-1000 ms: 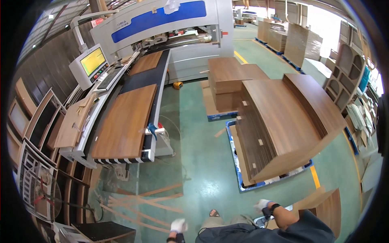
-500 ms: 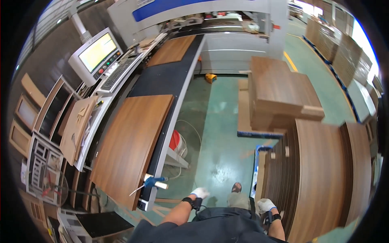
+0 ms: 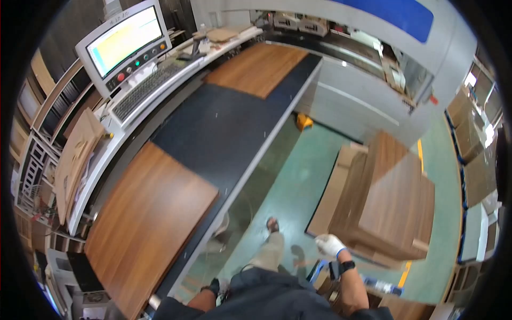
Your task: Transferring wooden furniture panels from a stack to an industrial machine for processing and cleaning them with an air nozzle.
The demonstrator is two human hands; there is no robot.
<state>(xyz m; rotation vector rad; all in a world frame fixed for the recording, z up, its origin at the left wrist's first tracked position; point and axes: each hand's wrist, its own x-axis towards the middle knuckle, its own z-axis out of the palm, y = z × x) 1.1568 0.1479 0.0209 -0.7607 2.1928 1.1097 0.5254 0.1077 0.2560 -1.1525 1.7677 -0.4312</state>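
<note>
A person's right hand (image 3: 329,245), in a white glove with a dark watch at the wrist, swings free and open-palmed over the green factory floor (image 3: 290,186), holding nothing. The left hand (image 3: 212,288), in a dark glove, hangs low by the hip; whether its fingers are curled or spread cannot be told. The two hands are well apart, either side of the person's body, with one foot stepped forward.

Nearest the left hand lies the large rectangular walnut-brown laminated board (image 3: 146,224), flat on the dark conveyor bed (image 3: 224,128) of the machine, its near corner toward the person. By its look it is stiff and heavy for its size, with a smooth and likely slippery face; the sound hold would be on two opposite long edges, fingers hooked under, rather than on the top surface.

A second brown panel (image 3: 258,69) rests farther up the same bed. To the right of the walking line stands a stack of matching brown boards (image 3: 397,197) on a low pallet. At the far left a grey control console (image 3: 125,40) with a lit screen and coloured buttons overlooks the bed, a keyboard (image 3: 141,90) beneath it.
</note>
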